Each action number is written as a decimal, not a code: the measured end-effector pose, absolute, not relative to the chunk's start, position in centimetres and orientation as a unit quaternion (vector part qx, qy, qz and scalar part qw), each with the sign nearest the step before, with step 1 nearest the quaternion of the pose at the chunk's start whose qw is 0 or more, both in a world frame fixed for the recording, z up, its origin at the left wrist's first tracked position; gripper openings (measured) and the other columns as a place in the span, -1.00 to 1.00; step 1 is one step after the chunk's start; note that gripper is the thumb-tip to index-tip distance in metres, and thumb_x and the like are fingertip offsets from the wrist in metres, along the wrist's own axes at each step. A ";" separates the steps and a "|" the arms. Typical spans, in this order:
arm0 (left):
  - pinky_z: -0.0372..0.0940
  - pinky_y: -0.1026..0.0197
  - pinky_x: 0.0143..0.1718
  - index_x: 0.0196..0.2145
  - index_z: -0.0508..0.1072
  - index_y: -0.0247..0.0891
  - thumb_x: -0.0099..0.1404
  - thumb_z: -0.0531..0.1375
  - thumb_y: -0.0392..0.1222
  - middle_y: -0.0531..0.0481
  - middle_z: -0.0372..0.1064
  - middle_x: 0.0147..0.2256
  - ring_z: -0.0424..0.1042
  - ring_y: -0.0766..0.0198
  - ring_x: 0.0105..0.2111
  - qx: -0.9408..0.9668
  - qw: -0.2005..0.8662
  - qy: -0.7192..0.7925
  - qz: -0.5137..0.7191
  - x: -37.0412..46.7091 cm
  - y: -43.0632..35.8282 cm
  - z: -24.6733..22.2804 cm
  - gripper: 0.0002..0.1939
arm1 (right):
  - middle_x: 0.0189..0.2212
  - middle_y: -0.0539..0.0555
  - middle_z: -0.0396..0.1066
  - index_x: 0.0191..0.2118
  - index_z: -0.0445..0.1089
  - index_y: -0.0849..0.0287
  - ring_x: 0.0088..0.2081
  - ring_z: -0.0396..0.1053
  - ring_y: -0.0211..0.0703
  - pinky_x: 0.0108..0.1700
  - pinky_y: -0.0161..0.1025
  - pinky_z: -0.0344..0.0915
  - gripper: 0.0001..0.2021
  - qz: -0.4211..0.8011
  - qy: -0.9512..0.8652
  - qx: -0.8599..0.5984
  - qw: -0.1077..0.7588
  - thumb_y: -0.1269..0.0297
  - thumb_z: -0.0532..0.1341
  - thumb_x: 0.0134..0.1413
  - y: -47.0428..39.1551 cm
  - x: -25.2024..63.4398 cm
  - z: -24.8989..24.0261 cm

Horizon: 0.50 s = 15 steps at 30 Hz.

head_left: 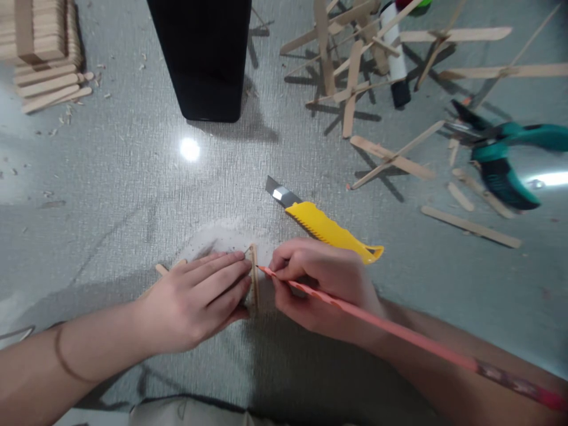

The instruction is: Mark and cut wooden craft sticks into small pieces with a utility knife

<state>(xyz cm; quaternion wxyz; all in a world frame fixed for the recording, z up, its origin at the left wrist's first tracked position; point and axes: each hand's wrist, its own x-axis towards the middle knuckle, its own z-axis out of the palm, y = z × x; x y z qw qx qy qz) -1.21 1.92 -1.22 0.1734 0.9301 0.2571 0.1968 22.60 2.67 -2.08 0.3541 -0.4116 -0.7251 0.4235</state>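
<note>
My right hand (326, 290) is closed around a pink pencil (377, 322), its tip at a narrow wooden craft stick (255, 281) standing upright in the view. Bent over beside that stick, my left hand (199, 296) steadies the work against the table with its fingertips, and its palm hides most of what lies beneath. Another stick end (162, 270) pokes out behind the left knuckles. Both hands rest over a whitish round patch (217, 234) on the table. Just above my right hand lies a yellow utility knife (328, 228) with its blade out.
A black phone-like slab (208, 59) stands at the top. Stacked craft sticks (44, 35) sit at the upper left. Crossed stick pieces (390, 160), a white tube (393, 47) and teal-handled pliers (501, 142) occupy the right, with loose stick offcuts (470, 226) nearby.
</note>
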 end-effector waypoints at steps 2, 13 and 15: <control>0.42 0.01 0.22 0.00 0.49 -0.51 0.34 0.32 -0.17 -0.24 0.48 0.04 0.45 0.01 0.13 0.930 0.173 0.257 0.197 -1.2 2.0 -1.2 -0.63 | -0.44 -0.06 0.40 -0.40 0.21 0.04 -0.46 0.40 -0.27 -0.45 -0.32 0.35 -0.77 0.423 -0.724 -0.415 0.353 0.54 0.22 -0.06 2.7 22.6 -2.0; 0.43 0.02 0.22 0.00 0.49 -0.50 0.33 0.32 -0.18 -0.23 0.48 0.03 0.45 0.02 0.14 0.930 0.176 0.257 0.196 -1.2 1.8 -1.2 -0.63 | -0.45 -0.05 0.40 -0.40 0.20 0.06 -0.47 0.39 -0.28 -0.44 -0.33 0.35 -0.76 0.418 -0.727 -0.407 0.362 0.55 0.22 -0.07 2.8 22.6 -2.0; 0.43 0.02 0.21 0.00 0.49 -0.50 0.34 0.31 -0.17 -0.23 0.49 0.03 0.47 0.02 0.12 0.930 0.175 0.258 0.195 -1.3 1.8 -1.2 -0.63 | -0.45 -0.05 0.40 -0.40 0.20 0.06 -0.47 0.39 -0.27 -0.44 -0.32 0.35 -0.77 0.419 -0.725 -0.409 0.361 0.55 0.22 -0.07 2.8 22.6 -2.0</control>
